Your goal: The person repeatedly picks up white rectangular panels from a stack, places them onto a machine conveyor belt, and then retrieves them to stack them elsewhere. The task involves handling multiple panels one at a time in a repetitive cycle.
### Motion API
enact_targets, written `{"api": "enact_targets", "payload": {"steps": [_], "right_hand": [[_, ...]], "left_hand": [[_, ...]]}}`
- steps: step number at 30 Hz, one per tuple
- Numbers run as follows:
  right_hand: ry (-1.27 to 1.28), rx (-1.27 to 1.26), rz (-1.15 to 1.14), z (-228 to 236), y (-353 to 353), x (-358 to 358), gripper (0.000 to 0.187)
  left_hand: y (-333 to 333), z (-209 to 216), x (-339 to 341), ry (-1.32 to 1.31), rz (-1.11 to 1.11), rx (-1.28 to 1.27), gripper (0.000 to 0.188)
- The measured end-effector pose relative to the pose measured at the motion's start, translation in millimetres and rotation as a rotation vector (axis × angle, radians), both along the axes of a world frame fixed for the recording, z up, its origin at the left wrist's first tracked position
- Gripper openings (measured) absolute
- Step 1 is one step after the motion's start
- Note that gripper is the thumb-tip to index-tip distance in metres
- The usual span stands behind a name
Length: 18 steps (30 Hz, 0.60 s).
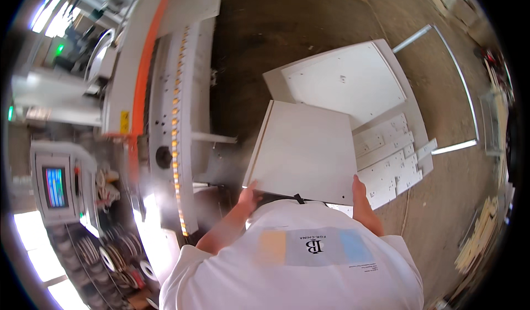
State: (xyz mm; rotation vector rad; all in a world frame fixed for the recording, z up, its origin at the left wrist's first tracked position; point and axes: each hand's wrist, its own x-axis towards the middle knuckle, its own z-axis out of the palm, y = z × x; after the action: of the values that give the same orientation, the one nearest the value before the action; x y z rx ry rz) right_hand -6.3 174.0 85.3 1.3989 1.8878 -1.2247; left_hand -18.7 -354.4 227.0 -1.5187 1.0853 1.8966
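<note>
Both hands grip a flat white rectangular board, held roughly level in front of the person's chest. The left hand clasps the board's near left corner, fingers curled under its edge. The right hand closes on the near right corner, thumb side lying along the board's right edge.

Just beyond and to the right, a stack of larger white panels sits low over the brown workshop floor. The held board overlaps the stack's near left part. Several narrow white drilled strips lie along the stack's right edge and near right corner.

To the left stands a long grey machine with an orange stripe and a row of small yellow rollers. Farther left is a small lit control screen.
</note>
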Motion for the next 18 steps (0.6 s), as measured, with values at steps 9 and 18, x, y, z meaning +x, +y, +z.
{"api": "enact_targets", "payload": {"steps": [9, 18], "right_hand": [[0.213, -0.182, -0.085, 52, -73, 38, 0.061], [0.416, -0.226, -0.047, 124, -185, 53, 0.059]], "left_hand": [[-25, 59, 83, 0.354, -0.012, -0.162, 0.027], [-91, 93, 211, 0.556, 0.178, -0.089, 0.026]]}}
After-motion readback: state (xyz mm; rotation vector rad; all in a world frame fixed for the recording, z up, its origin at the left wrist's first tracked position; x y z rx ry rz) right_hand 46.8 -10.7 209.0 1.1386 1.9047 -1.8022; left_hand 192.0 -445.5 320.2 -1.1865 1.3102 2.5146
